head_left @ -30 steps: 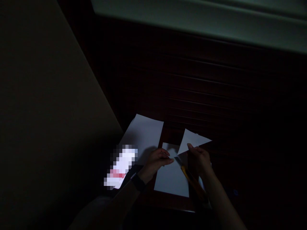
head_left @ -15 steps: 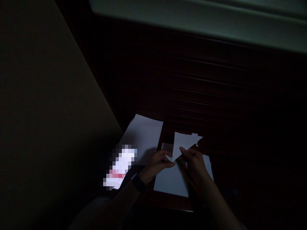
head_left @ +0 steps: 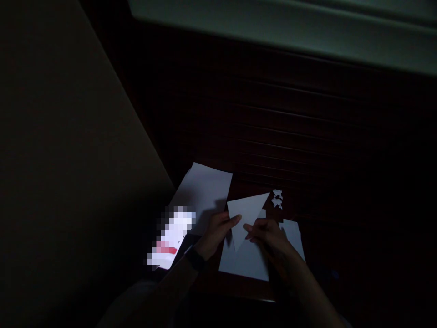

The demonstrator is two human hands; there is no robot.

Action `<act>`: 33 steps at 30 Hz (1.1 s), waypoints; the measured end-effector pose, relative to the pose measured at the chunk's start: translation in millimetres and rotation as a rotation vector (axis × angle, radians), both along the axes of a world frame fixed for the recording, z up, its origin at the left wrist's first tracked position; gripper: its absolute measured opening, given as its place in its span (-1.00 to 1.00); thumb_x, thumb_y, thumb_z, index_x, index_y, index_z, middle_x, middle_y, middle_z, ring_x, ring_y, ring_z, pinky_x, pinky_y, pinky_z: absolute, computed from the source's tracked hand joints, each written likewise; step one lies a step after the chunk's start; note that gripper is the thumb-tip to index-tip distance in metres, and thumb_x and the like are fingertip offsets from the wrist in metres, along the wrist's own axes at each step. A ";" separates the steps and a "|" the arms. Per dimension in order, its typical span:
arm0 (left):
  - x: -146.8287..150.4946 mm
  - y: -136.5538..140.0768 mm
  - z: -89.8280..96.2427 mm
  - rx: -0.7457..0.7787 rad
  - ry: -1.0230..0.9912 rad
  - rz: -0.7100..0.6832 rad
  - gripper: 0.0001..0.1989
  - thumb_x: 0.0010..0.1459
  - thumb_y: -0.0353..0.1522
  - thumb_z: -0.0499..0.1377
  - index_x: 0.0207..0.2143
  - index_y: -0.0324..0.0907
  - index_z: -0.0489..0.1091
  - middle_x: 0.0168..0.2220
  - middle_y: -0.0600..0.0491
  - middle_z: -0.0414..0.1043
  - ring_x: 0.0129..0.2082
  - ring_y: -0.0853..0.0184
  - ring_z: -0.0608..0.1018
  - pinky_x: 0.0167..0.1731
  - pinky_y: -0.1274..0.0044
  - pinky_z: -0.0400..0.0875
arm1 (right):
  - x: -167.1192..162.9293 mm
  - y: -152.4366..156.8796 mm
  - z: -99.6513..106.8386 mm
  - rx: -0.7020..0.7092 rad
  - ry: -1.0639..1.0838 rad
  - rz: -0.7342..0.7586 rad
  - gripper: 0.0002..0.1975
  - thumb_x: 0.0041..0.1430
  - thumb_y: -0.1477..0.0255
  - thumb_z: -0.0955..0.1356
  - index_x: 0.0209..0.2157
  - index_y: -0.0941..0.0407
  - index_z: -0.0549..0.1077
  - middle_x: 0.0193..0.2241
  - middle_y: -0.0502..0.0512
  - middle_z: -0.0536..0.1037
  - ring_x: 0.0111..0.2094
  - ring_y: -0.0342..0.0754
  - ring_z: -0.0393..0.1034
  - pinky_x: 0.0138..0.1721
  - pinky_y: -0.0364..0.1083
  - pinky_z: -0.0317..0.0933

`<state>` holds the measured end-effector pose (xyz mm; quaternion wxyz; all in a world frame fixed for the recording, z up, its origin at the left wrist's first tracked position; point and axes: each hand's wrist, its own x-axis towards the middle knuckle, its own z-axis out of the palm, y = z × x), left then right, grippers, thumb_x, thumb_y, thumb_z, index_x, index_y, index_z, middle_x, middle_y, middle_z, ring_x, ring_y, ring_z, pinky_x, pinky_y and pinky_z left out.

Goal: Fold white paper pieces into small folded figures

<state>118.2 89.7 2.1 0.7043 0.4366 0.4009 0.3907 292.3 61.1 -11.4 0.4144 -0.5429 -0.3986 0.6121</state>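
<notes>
A white sheet of paper folded into a triangle [head_left: 247, 205] is held up over the desk, one corner pointing down towards me. My left hand [head_left: 218, 230], with a dark watch on its wrist, grips its left side, thumb on top and the other fingers mostly hidden behind. At the lower right edge, the bent fingers of my right hand [head_left: 268, 234] close on the paper, fingertips overlapping it. Beneath both hands lies a white sheet [head_left: 244, 264] flat on the dark wooden desk [head_left: 239, 284].
A larger stack of white paper [head_left: 208, 187] lies at the left, with a bright, pixelated phone screen [head_left: 174, 232] in front. Small folded paper pieces [head_left: 277, 199] sit behind my right hand. More white paper [head_left: 293, 232] lies to the right. A panel [head_left: 85, 136] stands at the left.
The paper triangle has moved left and turned, uncovering the small folded pieces. My left hand has shifted its grip, thumb now on top; my right hand has moved down to the lower right edge.
</notes>
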 end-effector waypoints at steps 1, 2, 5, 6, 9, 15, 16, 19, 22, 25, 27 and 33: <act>-0.8 0.1 -0.5 -0.018 0.001 -0.019 -0.69 -0.05 -0.18 0.24 -0.33 -0.24 0.48 -0.31 -0.07 0.51 -0.34 0.23 0.52 -0.35 0.47 0.38 | 2.4 1.5 0.1 0.012 0.027 -0.071 -0.70 -0.15 0.23 0.46 -0.58 0.21 0.48 -0.60 0.11 0.52 -0.56 -0.10 0.38 -0.53 -0.17 0.24; -1.7 0.2 -0.6 -0.032 0.001 -0.046 -0.70 -0.07 -0.19 0.25 -0.35 -0.23 0.48 -0.32 -0.06 0.52 -0.34 0.23 0.53 -0.35 0.47 0.39 | 5.8 3.3 0.3 0.023 0.070 -0.159 -0.72 -0.14 0.23 0.45 -0.55 0.19 0.48 -0.59 0.10 0.52 -0.57 -0.11 0.37 -0.54 -0.16 0.23; -4.6 1.1 1.1 -0.056 0.016 -0.123 -0.71 -0.11 -0.18 0.28 -0.39 -0.20 0.50 -0.36 -0.04 0.52 -0.35 0.22 0.54 -0.34 0.46 0.39 | 21.1 9.1 1.5 0.042 0.196 -0.377 -0.75 -0.11 0.26 0.45 -0.53 0.17 0.47 -0.56 0.07 0.51 -0.58 -0.11 0.36 -0.55 -0.15 0.23; -5.5 1.6 1.8 -0.058 0.022 -0.138 -0.71 -0.12 -0.18 0.28 -0.39 -0.20 0.50 -0.35 -0.04 0.53 -0.34 0.22 0.54 -0.33 0.46 0.39 | 26.8 10.6 2.1 0.050 0.207 -0.408 -0.76 -0.12 0.27 0.45 -0.58 0.17 0.45 -0.59 0.06 0.49 -0.60 -0.13 0.34 -0.57 -0.16 0.21; -8.2 3.3 2.3 -0.055 0.042 -0.161 -0.70 -0.11 -0.17 0.27 -0.37 -0.21 0.49 -0.33 -0.03 0.52 -0.30 0.20 0.53 -0.30 0.45 0.38 | 40.3 12.5 4.3 0.071 0.187 -0.446 -0.75 -0.10 0.30 0.45 -0.64 0.18 0.43 -0.67 0.01 0.43 -0.65 -0.17 0.28 -0.63 -0.19 0.15; -9.2 4.6 -1.1 -0.006 0.086 -0.152 -0.72 -0.06 -0.18 0.24 -0.39 -0.22 0.49 -0.33 -0.03 0.52 -0.33 0.23 0.52 -0.32 0.47 0.36 | 43.2 11.3 4.7 0.129 0.136 -0.533 -0.78 -0.12 0.31 0.46 -0.59 0.18 0.46 -0.64 0.03 0.47 -0.62 -0.12 0.32 -0.59 -0.15 0.19; -9.0 4.7 -1.4 -0.008 0.093 -0.145 -0.72 -0.07 -0.18 0.24 -0.42 -0.22 0.49 -0.35 -0.02 0.52 -0.35 0.25 0.52 -0.35 0.49 0.36 | 43.3 11.7 4.4 0.139 0.136 -0.560 -0.80 -0.13 0.32 0.46 -0.57 0.17 0.48 -0.61 0.03 0.49 -0.60 -0.11 0.35 -0.57 -0.14 0.21; -8.8 4.8 -1.8 -0.012 0.107 -0.118 -0.71 -0.09 -0.16 0.25 -0.46 -0.23 0.48 -0.40 -0.01 0.52 -0.40 0.27 0.51 -0.41 0.52 0.35 | 46.7 13.7 4.1 0.153 0.140 -0.637 -0.80 -0.15 0.34 0.46 -0.47 0.16 0.50 -0.50 0.07 0.54 -0.51 -0.06 0.41 -0.48 -0.11 0.28; -9.0 4.6 -2.0 -0.029 0.098 -0.069 -0.70 -0.10 -0.15 0.25 -0.42 -0.22 0.48 -0.37 -0.01 0.52 -0.38 0.25 0.52 -0.42 0.51 0.35 | 50.7 15.2 5.0 0.147 0.150 -0.677 -0.77 -0.13 0.32 0.45 -0.41 0.16 0.50 -0.44 0.11 0.57 -0.47 -0.03 0.44 -0.45 -0.10 0.31; -8.0 4.2 -2.8 -0.029 0.043 0.004 -0.69 -0.06 -0.17 0.23 -0.33 -0.21 0.47 -0.32 -0.03 0.51 -0.34 0.25 0.52 -0.39 0.51 0.37 | 44.0 13.2 6.3 0.055 0.150 -0.555 -0.71 -0.12 0.25 0.44 -0.39 0.16 0.50 -0.44 0.13 0.57 -0.49 -0.04 0.44 -0.48 -0.11 0.30; -6.5 4.0 -3.4 -0.018 -0.030 0.042 -0.68 -0.01 -0.18 0.21 -0.27 -0.22 0.45 -0.28 -0.04 0.50 -0.32 0.26 0.52 -0.35 0.50 0.38 | 30.5 9.4 6.4 0.008 0.135 -0.361 -0.69 -0.14 0.23 0.45 -0.40 0.19 0.51 -0.45 0.14 0.56 -0.50 -0.05 0.44 -0.50 -0.13 0.28; -2.9 3.0 -4.3 -0.022 -0.172 0.094 -0.67 0.06 -0.21 0.16 -0.21 -0.27 0.40 -0.22 -0.10 0.46 -0.29 0.25 0.52 -0.32 0.46 0.39 | -16.6 -2.3 -4.5 0.105 -0.073 0.058 -0.71 -0.12 0.22 0.44 -0.59 0.20 0.52 -0.66 0.06 0.49 -0.60 -0.14 0.34 -0.54 -0.18 0.18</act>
